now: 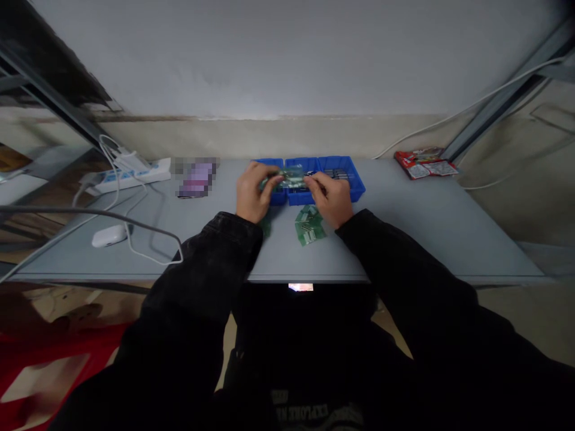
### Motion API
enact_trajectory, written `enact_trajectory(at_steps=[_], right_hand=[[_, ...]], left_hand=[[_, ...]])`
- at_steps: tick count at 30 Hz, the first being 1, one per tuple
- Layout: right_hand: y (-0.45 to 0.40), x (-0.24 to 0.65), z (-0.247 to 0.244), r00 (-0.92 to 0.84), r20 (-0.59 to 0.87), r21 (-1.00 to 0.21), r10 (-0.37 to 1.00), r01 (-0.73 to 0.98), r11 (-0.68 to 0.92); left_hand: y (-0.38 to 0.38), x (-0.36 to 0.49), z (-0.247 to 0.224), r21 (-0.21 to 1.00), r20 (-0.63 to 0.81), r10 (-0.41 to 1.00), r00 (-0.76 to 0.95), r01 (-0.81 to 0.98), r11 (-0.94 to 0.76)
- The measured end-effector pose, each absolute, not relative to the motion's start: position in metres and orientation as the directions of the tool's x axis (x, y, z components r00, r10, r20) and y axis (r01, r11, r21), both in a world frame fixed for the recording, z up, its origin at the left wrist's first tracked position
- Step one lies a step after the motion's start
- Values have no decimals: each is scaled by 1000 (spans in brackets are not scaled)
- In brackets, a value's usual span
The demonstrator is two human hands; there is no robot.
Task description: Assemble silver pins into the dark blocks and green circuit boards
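A small clear green plastic bag is stretched between my two hands, above the blue bins. My left hand pinches its left end between thumb and fingers, while my right hand pinches the right end. Behind them stand a left blue bin, a middle blue bin and a right blue bin, side by side. Dark, thin metal-looking pieces lie in the right one; the left one's contents are hidden. Another green bag with small metallic pieces lies on the table below my right hand. Something green shows partly beside my left wrist.
On the grey table, a phone, a power strip with white cables and a white earbud case lie left. A red snack packet lies at the back right. A dark cable crosses the left side.
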State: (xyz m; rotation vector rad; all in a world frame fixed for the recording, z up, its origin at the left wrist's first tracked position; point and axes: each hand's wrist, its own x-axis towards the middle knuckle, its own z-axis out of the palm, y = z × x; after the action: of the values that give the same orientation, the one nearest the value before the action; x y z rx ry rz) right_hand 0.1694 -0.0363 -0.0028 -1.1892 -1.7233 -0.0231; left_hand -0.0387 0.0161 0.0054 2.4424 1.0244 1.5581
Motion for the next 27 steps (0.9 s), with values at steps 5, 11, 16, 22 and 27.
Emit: enact_trajectory(at_steps=[5,11,16,22,27], right_hand=[[-40,171,1,18,722,-516,691,680,521],[-42,167,-5,-328,655,-371,681,645,668],[-43,171,-4,-567,454,-230,687,670,706],[-44,182,7,-596,235,-331,768,694,640],[-51,193,17,-639,106,-488,762,634,600]], left_hand=[[34,-57,6,503,755,651,75,571,-649],[51,-71,4,489,724,685,82,640,-593],[70,-75,2,479,640,741,203,650,-591],[100,-74,0,343,604,762,233,787,-513],[97,-67,11,184,569,713,409,781,-596]])
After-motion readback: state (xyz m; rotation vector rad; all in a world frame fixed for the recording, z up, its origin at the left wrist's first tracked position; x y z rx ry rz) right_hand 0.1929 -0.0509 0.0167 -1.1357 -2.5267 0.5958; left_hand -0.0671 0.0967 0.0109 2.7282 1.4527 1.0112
